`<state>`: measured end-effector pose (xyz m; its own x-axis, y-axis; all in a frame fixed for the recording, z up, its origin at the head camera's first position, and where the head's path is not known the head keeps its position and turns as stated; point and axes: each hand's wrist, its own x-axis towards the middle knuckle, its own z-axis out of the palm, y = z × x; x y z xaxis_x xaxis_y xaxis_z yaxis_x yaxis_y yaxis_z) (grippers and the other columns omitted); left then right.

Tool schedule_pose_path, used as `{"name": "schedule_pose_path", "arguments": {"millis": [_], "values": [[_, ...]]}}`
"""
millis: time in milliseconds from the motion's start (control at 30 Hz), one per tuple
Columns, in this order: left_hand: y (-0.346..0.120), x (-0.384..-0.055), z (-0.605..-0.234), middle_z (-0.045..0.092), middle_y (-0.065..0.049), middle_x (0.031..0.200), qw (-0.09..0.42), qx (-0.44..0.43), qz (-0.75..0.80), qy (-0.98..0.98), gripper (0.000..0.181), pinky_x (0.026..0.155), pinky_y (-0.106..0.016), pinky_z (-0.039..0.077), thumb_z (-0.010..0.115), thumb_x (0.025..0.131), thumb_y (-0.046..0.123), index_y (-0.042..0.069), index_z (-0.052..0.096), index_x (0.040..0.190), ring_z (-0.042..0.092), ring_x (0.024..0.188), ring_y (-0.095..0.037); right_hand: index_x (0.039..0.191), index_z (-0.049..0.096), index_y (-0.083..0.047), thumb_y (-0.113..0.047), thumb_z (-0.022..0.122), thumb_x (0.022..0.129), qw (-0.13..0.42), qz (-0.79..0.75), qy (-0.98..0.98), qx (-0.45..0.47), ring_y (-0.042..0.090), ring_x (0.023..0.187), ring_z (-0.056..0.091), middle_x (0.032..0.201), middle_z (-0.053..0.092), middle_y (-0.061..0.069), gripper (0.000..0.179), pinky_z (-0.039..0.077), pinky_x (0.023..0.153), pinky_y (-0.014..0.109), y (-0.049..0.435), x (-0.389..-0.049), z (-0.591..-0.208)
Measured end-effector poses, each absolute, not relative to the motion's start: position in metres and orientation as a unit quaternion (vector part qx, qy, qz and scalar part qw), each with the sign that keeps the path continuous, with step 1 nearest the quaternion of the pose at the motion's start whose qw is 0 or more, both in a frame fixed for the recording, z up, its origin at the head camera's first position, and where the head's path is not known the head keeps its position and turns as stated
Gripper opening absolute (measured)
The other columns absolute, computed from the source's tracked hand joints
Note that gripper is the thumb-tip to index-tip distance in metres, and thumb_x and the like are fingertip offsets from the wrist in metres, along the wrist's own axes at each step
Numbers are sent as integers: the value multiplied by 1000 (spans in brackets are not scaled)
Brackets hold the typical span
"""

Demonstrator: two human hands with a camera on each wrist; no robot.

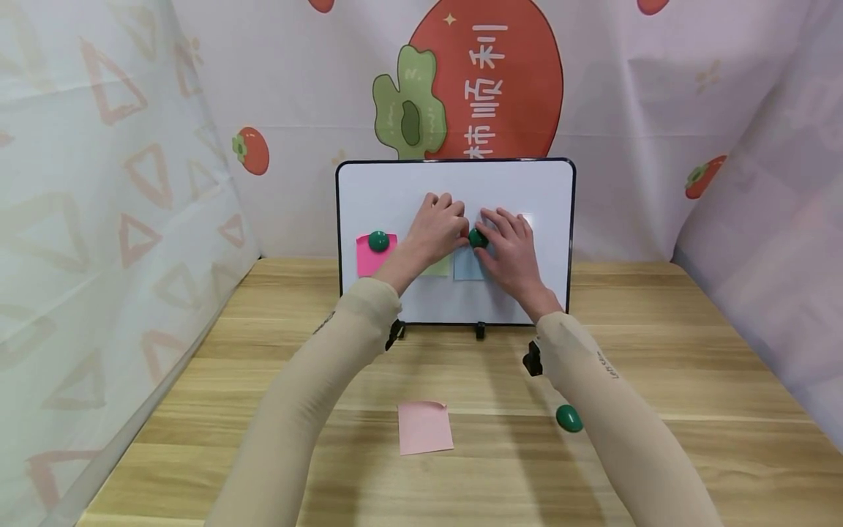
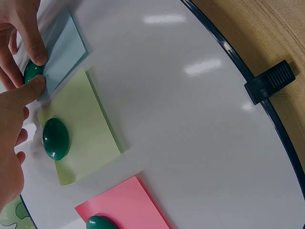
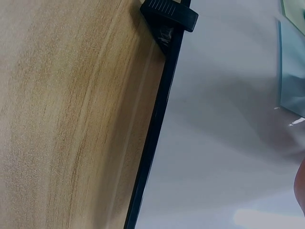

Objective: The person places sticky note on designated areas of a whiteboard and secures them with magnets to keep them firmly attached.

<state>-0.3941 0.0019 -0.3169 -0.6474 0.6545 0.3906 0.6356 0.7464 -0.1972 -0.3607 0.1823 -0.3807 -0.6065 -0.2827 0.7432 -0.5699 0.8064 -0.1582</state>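
Observation:
A whiteboard (image 1: pixel 408 301) stands upright with sticky notes and green magnets on it. My right hand (image 1: pixel 510 252) pinches a round green magnet (image 1: pixel 478 238) at the top of the blue sticky note (image 1: pixel 469 266). Close on its left, my left hand (image 1: pixel 436 228) has curled fingers, its thumb over the blue note's upper left corner and right at the magnet's edge. In the left wrist view, both thumbs meet around that magnet (image 2: pixel 32 71). Beside it are a light green note (image 2: pixel 88 129) under another magnet (image 2: pixel 55 139) and a pink note (image 2: pixel 128 202) with its own magnet (image 2: pixel 101 223).
On the wooden table (image 1: pixel 276 351) lie a pale pink sticky note (image 1: pixel 425 429) and a loose green magnet (image 1: pixel 569 418) near the right sleeve. Black clips (image 1: pixel 480 330) hold the whiteboard's lower edge. Printed cloth (image 1: pixel 296 80) hangs behind and at the sides.

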Motion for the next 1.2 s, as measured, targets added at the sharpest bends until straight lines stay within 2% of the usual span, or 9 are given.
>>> {"name": "schedule_pose_path", "arguments": {"millis": [267, 500, 733, 1000, 1200], "values": [[0, -396, -323, 63, 0, 100, 252, -365, 24, -896, 23, 93, -38, 37, 70, 91, 41, 20, 78, 96, 50, 99, -21, 132, 63, -5, -18, 75, 89, 375, 179, -880, 228, 33, 143, 36, 149, 48, 13, 46, 17, 120, 59, 179, -360, -381], [-3, -395, -325, 63, 1, 103, 256, -371, 11, -893, 24, 92, -35, 38, 69, 91, 41, 21, 79, 101, 49, 99, -20, 133, 62, -5, -18, 74, 89, 374, 181, -885, 210, 33, 144, 35, 151, 47, 13, 47, 17, 121, 58, 177, -357, -379], [-10, -387, -328, 66, -1, 109, 273, -381, -19, -883, 27, 94, -36, 41, 73, 89, 39, 21, 78, 108, 53, 102, -20, 133, 60, -4, -17, 75, 88, 383, 203, -878, 202, 36, 144, 36, 149, 47, 17, 49, 21, 118, 61, 180, -344, -378], [-23, -374, -333, 65, -2, 113, 256, -389, -38, -884, 35, 96, -37, 42, 72, 89, 43, 20, 75, 115, 54, 105, -21, 133, 59, -4, -17, 76, 87, 362, 244, -879, 195, 39, 144, 34, 149, 46, 17, 50, 21, 117, 64, 194, -328, -379], [-34, -360, -343, 65, -2, 110, 260, -389, -66, -881, 32, 95, -38, 42, 74, 88, 42, 20, 75, 111, 54, 105, -21, 134, 59, -4, -15, 76, 87, 345, 258, -884, 184, 40, 144, 32, 149, 45, 18, 52, 21, 118, 62, 203, -312, -384]]}}
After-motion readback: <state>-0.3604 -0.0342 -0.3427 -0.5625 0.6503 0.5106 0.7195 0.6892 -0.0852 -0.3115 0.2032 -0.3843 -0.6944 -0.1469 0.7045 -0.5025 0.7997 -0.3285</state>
